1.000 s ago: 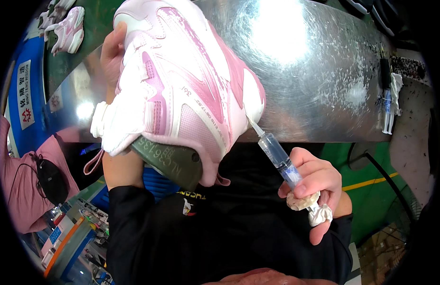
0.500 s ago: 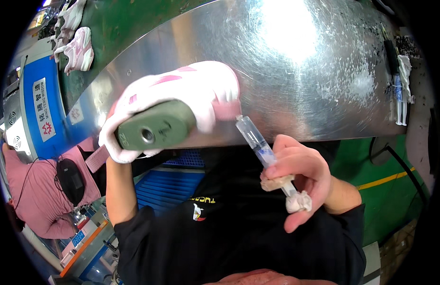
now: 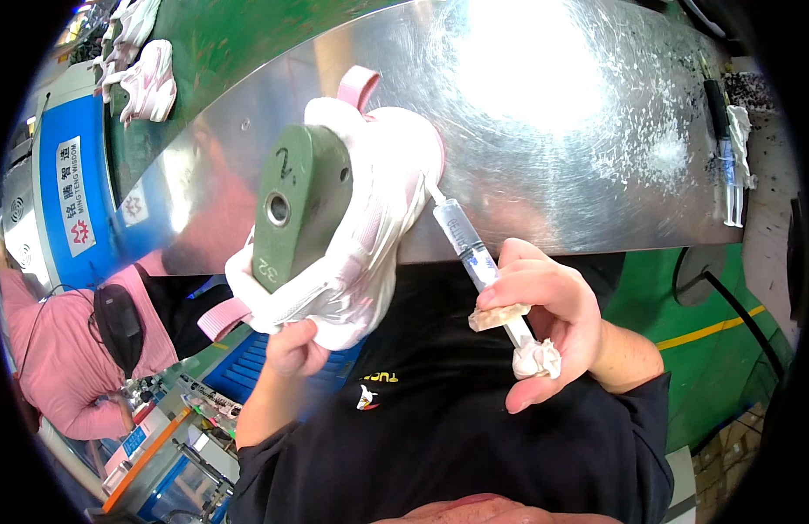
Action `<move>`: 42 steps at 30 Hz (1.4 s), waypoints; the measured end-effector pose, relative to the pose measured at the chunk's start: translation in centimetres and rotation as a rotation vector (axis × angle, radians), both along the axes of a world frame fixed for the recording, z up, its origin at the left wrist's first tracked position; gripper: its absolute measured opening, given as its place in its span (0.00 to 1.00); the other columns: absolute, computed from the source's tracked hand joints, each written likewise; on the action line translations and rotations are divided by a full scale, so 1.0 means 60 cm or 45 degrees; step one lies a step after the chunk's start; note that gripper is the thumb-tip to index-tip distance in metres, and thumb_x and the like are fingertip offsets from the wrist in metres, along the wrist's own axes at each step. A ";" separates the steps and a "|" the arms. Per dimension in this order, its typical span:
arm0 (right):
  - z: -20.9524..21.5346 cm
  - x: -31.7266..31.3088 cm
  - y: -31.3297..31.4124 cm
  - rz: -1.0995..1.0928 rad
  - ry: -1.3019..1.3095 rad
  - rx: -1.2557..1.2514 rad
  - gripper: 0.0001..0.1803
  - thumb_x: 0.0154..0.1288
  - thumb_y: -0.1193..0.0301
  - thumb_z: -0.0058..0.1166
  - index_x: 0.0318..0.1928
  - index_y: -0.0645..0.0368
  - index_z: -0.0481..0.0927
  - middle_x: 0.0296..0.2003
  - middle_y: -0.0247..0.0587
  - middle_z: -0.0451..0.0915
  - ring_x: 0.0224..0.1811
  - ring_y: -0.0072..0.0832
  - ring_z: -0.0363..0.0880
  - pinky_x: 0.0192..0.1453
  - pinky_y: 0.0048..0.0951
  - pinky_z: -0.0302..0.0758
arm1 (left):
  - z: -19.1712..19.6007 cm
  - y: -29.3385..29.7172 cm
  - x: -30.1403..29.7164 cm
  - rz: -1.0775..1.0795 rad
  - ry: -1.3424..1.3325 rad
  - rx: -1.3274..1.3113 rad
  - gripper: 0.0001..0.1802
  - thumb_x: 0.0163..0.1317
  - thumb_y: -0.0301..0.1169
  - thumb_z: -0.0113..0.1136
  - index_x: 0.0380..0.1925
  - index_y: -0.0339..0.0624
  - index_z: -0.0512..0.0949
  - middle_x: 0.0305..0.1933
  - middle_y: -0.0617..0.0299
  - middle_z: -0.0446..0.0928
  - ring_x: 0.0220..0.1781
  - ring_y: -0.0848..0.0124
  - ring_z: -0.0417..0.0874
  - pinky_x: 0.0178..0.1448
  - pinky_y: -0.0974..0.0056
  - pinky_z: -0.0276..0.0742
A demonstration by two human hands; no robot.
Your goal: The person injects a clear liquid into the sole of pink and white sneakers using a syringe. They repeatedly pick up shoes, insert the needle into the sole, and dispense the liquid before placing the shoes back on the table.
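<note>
A pink and white sneaker (image 3: 365, 253) stands tilted at the near edge of the metal table, with a green shoe last (image 3: 310, 201) filling its opening. My left hand (image 3: 296, 349) is closed on the sneaker's toe end from below; part of its fingers is hidden behind the shoe. My right hand (image 3: 561, 306) grips a clear plastic syringe (image 3: 459, 229), fingers round its barrel and plunger. Crumpled whitish wrapping covers the flange and the plunger end. The syringe's nozzle meets the sneaker's side near the sole, at the heel; whether it touches I cannot tell.
The shiny metal table (image 3: 544, 201) has scratches and whitish residue. At its right end lie another syringe (image 3: 733, 192) and a dark-handled tool (image 3: 715, 105). More sneakers (image 3: 149, 83) stand on the green surface at far left. A person in pink (image 3: 64, 349) works at left beside a blue machine (image 3: 77, 192).
The sneaker has turned in my left hand, its heel tab now pointing away and its side facing the syringe. The nozzle has moved slightly left and away from me, onto the sneaker's side.
</note>
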State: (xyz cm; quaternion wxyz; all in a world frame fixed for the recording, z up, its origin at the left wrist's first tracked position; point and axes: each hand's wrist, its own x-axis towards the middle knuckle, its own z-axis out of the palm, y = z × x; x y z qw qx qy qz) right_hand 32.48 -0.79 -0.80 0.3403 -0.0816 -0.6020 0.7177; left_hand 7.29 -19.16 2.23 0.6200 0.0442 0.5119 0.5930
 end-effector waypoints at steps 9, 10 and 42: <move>0.034 -0.003 -0.014 0.004 -0.059 -0.010 0.40 0.36 0.51 0.75 0.48 0.63 0.77 0.39 0.36 0.81 0.28 0.29 0.65 0.33 0.27 0.64 | -0.019 0.017 0.058 -0.076 -0.474 0.101 0.41 0.49 0.23 0.62 0.65 0.38 0.56 0.58 0.51 0.69 0.61 0.55 0.71 0.65 0.51 0.67; 0.036 -0.003 -0.014 0.018 -0.059 -0.015 0.40 0.36 0.51 0.75 0.47 0.64 0.77 0.39 0.36 0.80 0.28 0.29 0.65 0.33 0.26 0.63 | -0.013 0.024 0.065 -0.070 -0.413 0.026 0.43 0.45 0.23 0.61 0.65 0.39 0.55 0.59 0.51 0.68 0.61 0.55 0.70 0.66 0.51 0.66; 0.236 0.098 -0.012 0.302 -0.631 0.028 0.41 0.30 0.43 0.75 0.44 0.55 0.79 0.30 0.39 0.83 0.25 0.23 0.63 0.31 0.25 0.53 | -0.049 0.119 0.131 -0.439 -1.065 0.455 0.24 0.61 0.20 0.52 0.59 0.37 0.66 0.58 0.52 0.72 0.61 0.59 0.72 0.66 0.54 0.67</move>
